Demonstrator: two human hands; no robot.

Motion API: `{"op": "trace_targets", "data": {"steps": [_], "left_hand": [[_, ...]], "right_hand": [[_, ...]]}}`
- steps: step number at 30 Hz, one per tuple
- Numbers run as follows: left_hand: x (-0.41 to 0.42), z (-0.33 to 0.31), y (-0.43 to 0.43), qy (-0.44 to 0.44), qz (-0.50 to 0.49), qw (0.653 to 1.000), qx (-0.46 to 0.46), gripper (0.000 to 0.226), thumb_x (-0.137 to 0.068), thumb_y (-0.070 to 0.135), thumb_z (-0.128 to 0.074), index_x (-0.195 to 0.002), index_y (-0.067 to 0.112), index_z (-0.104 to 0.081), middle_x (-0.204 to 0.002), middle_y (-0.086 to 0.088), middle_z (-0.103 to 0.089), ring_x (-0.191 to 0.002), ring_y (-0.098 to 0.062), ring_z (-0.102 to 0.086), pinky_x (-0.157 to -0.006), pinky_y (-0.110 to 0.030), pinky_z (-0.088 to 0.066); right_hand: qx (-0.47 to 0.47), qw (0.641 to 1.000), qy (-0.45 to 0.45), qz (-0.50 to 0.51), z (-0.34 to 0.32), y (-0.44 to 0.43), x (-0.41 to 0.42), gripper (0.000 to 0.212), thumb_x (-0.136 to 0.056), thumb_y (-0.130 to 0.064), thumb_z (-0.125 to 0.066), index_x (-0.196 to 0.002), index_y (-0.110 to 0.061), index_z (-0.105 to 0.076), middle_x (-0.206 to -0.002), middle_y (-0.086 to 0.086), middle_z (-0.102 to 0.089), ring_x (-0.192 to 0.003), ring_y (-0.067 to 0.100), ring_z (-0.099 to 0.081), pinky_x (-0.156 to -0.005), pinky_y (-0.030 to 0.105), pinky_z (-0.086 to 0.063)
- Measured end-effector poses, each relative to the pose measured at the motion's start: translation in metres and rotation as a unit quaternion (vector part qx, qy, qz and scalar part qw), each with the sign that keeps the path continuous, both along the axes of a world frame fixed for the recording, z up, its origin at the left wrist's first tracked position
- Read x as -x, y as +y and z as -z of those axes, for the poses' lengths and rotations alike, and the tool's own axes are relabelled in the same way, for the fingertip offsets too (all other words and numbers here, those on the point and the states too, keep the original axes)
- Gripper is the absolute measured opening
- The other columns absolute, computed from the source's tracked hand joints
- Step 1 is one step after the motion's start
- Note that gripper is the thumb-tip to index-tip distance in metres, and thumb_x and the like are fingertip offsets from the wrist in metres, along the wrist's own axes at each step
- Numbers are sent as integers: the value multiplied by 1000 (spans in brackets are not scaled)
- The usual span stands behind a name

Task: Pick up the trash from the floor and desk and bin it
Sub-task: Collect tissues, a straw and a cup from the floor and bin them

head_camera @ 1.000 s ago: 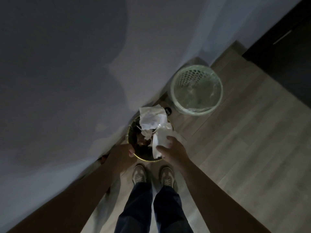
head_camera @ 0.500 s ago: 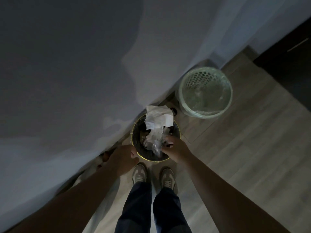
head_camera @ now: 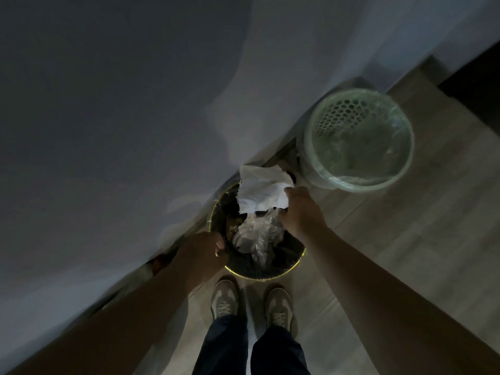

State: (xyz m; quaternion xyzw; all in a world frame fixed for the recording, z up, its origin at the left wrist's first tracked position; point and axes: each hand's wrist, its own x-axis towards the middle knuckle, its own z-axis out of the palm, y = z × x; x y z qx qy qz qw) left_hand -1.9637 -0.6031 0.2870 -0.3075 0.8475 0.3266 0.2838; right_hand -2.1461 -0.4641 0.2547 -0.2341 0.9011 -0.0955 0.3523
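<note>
White paper, bin's 1 o'clock: my right hand atop, grip unclear; left hand grips rim to steady.

Bin mouth: largely blocked. Crumpled white paper stands above the far rim and touches the right grip. Clear plastic wrap fills the middle, between the two grips. Only narrow dark gaps show along the rim just beside the left grip, which holds the near-left rim.

Left of the left grip: the wall closes off passage; the bin stands close against it.

Beyond the right grip: a green perforated basket stands just beside the bin.

Right of the right grip: open wooden floor.

Near side of both grips: shoes stand just short of the bin.
</note>
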Motion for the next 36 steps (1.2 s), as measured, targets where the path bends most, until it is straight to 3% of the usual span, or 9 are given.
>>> {"op": "trace_targets", "data": {"steps": [3, 6, 10, 13, 17, 22, 25, 32, 36], "left_hand": [[3, 17, -7, 5, -4, 1000, 8, 26, -89, 22, -62, -112, 11, -62, -113, -6, -64, -105, -20, -59, -91, -29, -46], [5, 28, -9, 8, 0, 1000, 3, 27, -89, 19, -62, -113, 8, -63, -112, -9, -65, -106, -22, -60, -92, -31, -47], [9, 35, -11, 16, -11, 1000, 3, 26, -89, 18, -62, -112, 8, -64, -111, -8, -66, -104, -22, -60, -92, -32, -47], [11, 34, -10, 14, -11, 1000, 4, 25, -89, 19, -62, -112, 8, -63, -111, -8, -66, -103, -22, -61, -92, -33, -48], [10, 24, -5, 10, -16, 1000, 0, 25, -88, 20, -62, -110, 9, -63, -108, -8, -67, -101, -21, -61, -91, -32, -48], [1, -2, 1, 8, -21, 1000, 9, 21, -87, 20, -64, -105, 10, -65, -105, -6, -68, -98, -19, -62, -86, -26, -46], [-5, -27, 4, -3, -26, 1000, 8, 19, -87, 21, -63, -103, 11, -65, -103, -6, -68, -99, -18, -63, -89, -29, -48], [-7, -139, 11, 12, 6, 999, 33, 28, -89, 26, -60, -112, 12, -63, -112, -4, -64, -107, -18, -58, -90, -24, -43], [-6, -241, 20, 33, 14, 998, 60, 49, -84, 43, -48, -122, 14, -60, -121, -5, -59, -115, -16, -53, -93, -22, -36]], "right_hand": [[31, 997, -21, 73, 27, -13, 10, 68, -93, -22, -58, -150, -12, -22, -154, 12, -24, -133, 29, -41, -104, 36, -40], [95, 986, -53, 126, 44, -22, 17, 77, -90, -18, -61, -153, -20, -17, -154, 10, -25, -134, 27, -40, -103, 39, -44], [101, 987, -33, 122, 55, -29, 22, 58, -86, -13, -60, -142, -17, -42, -139, 11, -46, -110, 27, -58, -88, 35, -52], [111, 988, 18, 107, 55, -25, 15, 35, -86, -10, -59, -121, -9, -58, -121, 13, -58, -99, 26, -60, -75, 27, -47], [106, 989, 60, 80, 40, -5, -12, 27, -87, -11, -58, -113, -9, -63, -113, 12, -62, -101, 26, -60, -83, 30, -47], [-16, 990, -139, -22, 20, 20, -62, 52, -91, -29, -61, -136, -9, -45, -137, 14, -47, -126, 28, -48, -99, 31, -41], [-31, 990, -130, -36, -8, 22, -62, 57, -92, -28, -59, -141, -10, -37, -141, 14, -42, -130, 30, -43, -104, 36, -41], [1, 988, -21, -155, -135, 30, -37, 31, -88, -25, -57, -116, -12, -54, -118, 8, -60, -110, 25, -57, -84, 29, -45], [15, 981, 11, -192, -239, 35, -27, 44, -85, -29, -60, -127, -16, -54, -123, 5, -59, -117, 23, -56, -91, 30, -46]]}}
